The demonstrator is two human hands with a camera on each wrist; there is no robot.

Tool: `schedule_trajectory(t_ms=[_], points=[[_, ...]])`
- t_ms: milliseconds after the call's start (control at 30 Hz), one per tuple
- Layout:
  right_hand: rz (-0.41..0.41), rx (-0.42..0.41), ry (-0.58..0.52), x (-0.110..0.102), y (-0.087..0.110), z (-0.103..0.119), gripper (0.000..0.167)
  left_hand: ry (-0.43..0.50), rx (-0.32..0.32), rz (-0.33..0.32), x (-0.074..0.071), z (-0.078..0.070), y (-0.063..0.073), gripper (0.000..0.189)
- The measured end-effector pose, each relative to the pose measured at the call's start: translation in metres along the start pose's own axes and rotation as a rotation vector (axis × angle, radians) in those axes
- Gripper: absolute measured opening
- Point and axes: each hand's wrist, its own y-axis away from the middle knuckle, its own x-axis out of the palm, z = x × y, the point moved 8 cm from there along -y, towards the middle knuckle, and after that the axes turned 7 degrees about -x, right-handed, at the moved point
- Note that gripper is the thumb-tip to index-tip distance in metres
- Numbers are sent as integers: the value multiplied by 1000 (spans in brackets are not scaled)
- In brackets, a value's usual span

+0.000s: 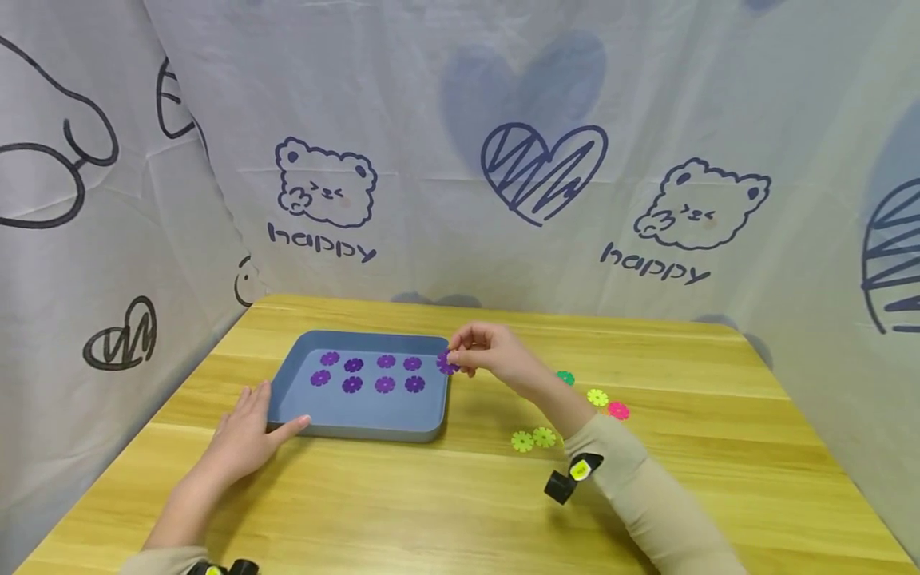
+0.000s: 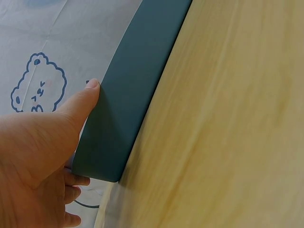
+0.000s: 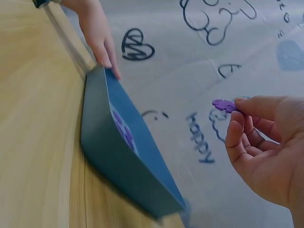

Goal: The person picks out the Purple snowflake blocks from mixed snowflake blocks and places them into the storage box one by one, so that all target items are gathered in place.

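Thumb and fingertips of my right hand (image 1: 496, 355) pinch a purple notched disc (image 1: 448, 362), a flower-shaped plastic piece, at the right rim of the blue-grey tray (image 1: 359, 430). In the right wrist view this disc (image 3: 224, 105) sticks out past the thumb tip. Several purple discs (image 1: 352, 384) lie flat inside the tray in two rows. My left hand (image 1: 244, 435) rests against the tray's near left corner, fingers extended along the left side and thumb over the front rim. In the left wrist view the thumb (image 2: 83, 102) touches the tray's outer wall (image 2: 130, 90).
Right of the tray, loose discs lie on the wooden table (image 1: 374, 503): a green one (image 1: 565, 378), a pink one (image 1: 618, 410) and several yellow ones (image 1: 544, 437), partly behind the right forearm. A printed white curtain (image 1: 431, 208) hangs behind the table.
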Motion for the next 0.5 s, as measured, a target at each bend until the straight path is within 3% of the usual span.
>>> schedule_trajectory(t_ms=[200,500], points=[[1,-5,-47,34,-27,5,14,3,-3,9,-1,1,0,111],[-44,40,-95,78,-60,-10,13,-4,2,-1,1,1,-1,111]])
